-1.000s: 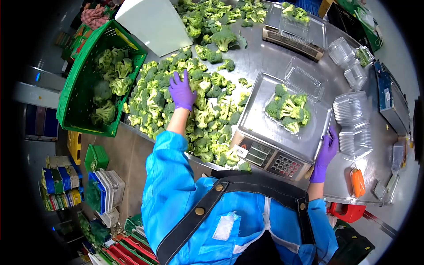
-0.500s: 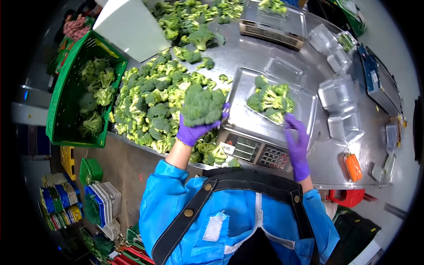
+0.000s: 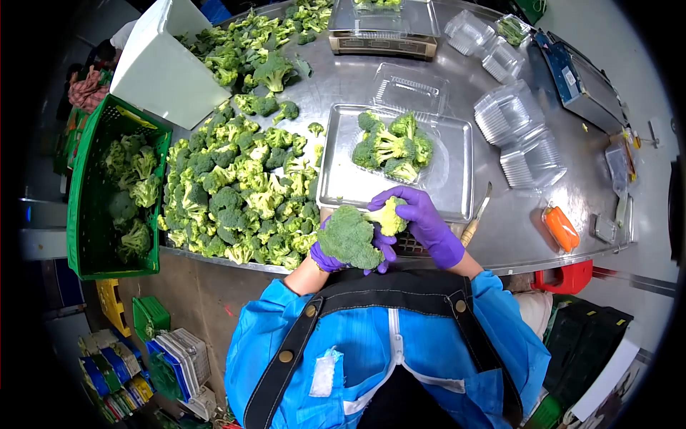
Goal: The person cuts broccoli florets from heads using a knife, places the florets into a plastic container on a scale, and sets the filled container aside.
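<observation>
Broccoli head (image 3: 349, 237): one whole crown, dense dark-green bumpy dome, pale yellow-green cut stem pointing toward the right hand. It's held in the air at the near edge of the scale (image 3: 418, 247), over the keypad side, close to the person's chest.

Left hand (image 3: 326, 257), purple glove: cupped under the crown, fingers curled up around it, gripping. Right hand (image 3: 429, 225), same glove: fingers wrapped over the stem end, closed on it.

On the scale: flat steel tray (image 3: 457, 179), rectangular, shiny, low rim. Clear plastic clamshell (image 3: 407, 93) sits open on it, lid hanging off the far side, cut florets (image 3: 391, 146) piled in the base. The right and near strips of the tray are bare.

Left of the scale: loose broccoli pile (image 3: 236, 186), touching the tray edge and running to the table's near lip. Further left, off the table, a green crate (image 3: 84, 214) in slotted plastic, part full.

Right of the scale: knife (image 3: 477, 213) just beside the tray, wooden handle toward the person. Beyond it, nested clamshell stacks (image 3: 525, 136) and an orange object (image 3: 559, 227). Steel table (image 3: 500, 239) is bare between the knife and the orange object.
</observation>
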Demonstrator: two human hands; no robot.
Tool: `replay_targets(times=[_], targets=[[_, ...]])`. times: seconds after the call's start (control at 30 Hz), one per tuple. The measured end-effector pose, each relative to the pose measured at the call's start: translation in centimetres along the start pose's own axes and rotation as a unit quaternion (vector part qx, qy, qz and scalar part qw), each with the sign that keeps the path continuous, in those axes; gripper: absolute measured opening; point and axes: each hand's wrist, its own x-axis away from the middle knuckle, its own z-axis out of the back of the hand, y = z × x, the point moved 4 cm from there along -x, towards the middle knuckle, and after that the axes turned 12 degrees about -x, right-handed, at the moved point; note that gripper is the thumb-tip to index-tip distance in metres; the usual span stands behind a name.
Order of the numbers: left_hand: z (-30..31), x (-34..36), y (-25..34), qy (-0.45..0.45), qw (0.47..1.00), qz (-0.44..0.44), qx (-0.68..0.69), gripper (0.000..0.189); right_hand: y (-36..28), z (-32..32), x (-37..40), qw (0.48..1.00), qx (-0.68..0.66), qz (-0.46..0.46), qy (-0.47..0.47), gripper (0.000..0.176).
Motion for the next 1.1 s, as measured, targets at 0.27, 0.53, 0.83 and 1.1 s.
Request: replay_targets(times=[0.27,0.53,0.83,1.1], targets=[[-1.5,-0.4,0.9,0.012,0.979,-0.179,0.097,0.027,-0.5,-1.8,-0.9,0.993,-0.071,0.083,0.034,0.037],[-1.9,-0.6,1.1,0.097,0.984,-0.148,-0.023,0.019,-2.0,-1.7,-0.2,0.985,-0.073,0.138,0.077,0.037],[-2.7,1.7,0.4,-0.080,0.979,-0.170,0.083,0.032,-3.7,-3.5,-0.7,0.994,0.102,0.005,-0.026,0.036],[5.0,8.5,-1.6,0.011,0.956,-0.213,-0.200,0.034,-10.7,4.3,3.5,0.986,0.072,0.144,0.051,0.031]])
